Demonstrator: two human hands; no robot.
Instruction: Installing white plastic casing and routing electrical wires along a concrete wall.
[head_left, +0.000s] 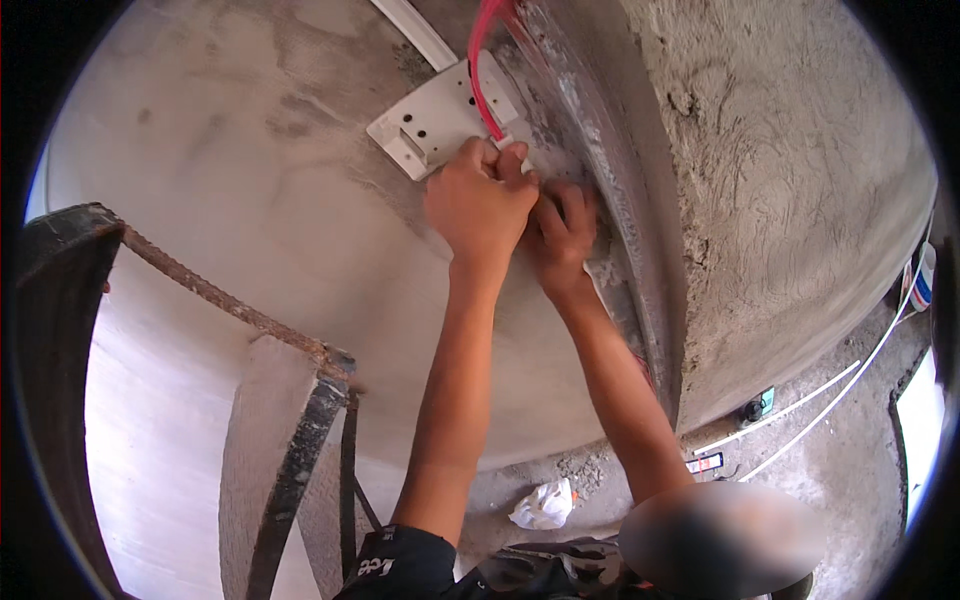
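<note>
On the plastered wall a white plastic box plate (pixel 425 120) with dark holes sits at the end of white trunking (pixel 420 30). Red wires (pixel 485 105) curve down over the plate to a small white piece (pixel 505 140) at its right. My left hand (pixel 480 200) is closed at that white piece, fingers bunched below the wires, partly hiding it. My right hand (pixel 562 230) is just right and below, fingers curled by a white strip that runs down the wall; what they hold is hidden.
A rough concrete edge (pixel 750 200) stands at right. Dark-edged boards on a metal frame (pixel 290 460) are at lower left. On the floor lie a white bag (pixel 545 505), long white lengths of conduit (pixel 800 405), small tools (pixel 760 405) and, far right, a bucket (pixel 920 280).
</note>
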